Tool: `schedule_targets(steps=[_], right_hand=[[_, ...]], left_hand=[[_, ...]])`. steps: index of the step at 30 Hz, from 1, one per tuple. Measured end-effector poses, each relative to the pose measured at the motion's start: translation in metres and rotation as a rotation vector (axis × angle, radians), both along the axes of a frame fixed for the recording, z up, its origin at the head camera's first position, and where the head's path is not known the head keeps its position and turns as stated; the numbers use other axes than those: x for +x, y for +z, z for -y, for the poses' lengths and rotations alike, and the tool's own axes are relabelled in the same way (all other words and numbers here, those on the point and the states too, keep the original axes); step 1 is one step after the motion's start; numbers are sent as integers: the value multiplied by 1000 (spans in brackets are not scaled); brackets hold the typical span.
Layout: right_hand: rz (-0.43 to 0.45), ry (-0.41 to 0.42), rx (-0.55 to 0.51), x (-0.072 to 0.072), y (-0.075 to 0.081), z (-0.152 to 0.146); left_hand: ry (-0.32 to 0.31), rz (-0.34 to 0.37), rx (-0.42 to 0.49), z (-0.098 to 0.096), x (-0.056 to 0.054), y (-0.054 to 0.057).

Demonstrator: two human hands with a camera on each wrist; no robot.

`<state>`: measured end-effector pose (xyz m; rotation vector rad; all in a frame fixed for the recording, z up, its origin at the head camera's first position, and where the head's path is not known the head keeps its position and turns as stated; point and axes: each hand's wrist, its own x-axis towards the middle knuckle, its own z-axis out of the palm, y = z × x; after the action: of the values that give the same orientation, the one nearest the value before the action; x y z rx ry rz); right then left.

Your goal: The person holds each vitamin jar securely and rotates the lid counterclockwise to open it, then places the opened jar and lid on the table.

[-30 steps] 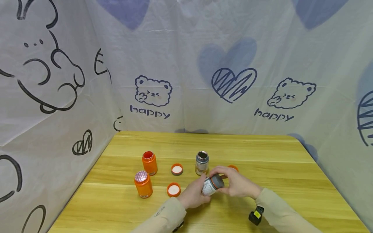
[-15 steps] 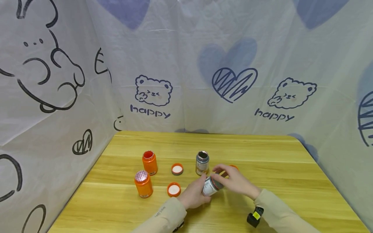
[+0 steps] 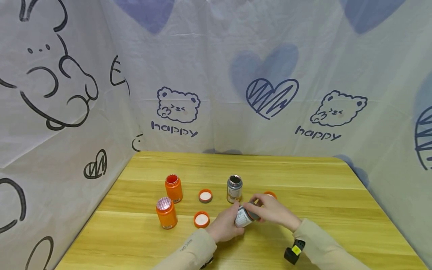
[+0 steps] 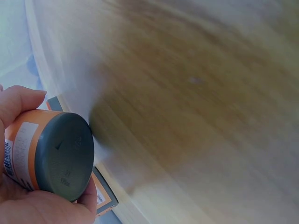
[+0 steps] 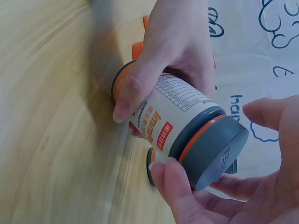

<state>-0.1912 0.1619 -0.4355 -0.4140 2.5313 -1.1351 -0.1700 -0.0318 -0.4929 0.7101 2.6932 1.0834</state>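
My left hand (image 3: 224,224) grips a white-labelled pill bottle (image 5: 163,112) around its body, thumb and fingers on opposite sides. Tilted, the bottle points its lid to the right. The lid (image 5: 215,151) is dark grey with an orange ring beneath it, and a narrow gap shows at the bottle's neck. In the right wrist view, my right hand (image 5: 261,182) has digits curled around the lid's lower side, while one upper finger stands away from it. The dark base (image 4: 65,156) faces the left wrist camera.
An open orange bottle (image 3: 174,192) and a foil-sealed orange bottle (image 3: 167,216) stand at left. Behind the hands is an open grey bottle (image 3: 234,192). Upturned on the table (image 3: 337,210) lie a grey lid (image 3: 205,196), an orange lid (image 3: 201,220) and a partly hidden orange lid (image 3: 271,194).
My right hand loosened and shifted over the lid half a second ago, and its fingers have now closed around the lid again. The left hand keeps its hold almost unmoved.
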Motion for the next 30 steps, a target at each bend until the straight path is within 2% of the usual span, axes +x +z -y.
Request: schedule_targets(steps=[11,30], right_hand=[[35,-8,-44,1,-1,1],[-8,47,-68,2,-3,-1]], left_hand=[[-7,-6,9,0,-1,-2],[9,16,-2,-1,1,2]])
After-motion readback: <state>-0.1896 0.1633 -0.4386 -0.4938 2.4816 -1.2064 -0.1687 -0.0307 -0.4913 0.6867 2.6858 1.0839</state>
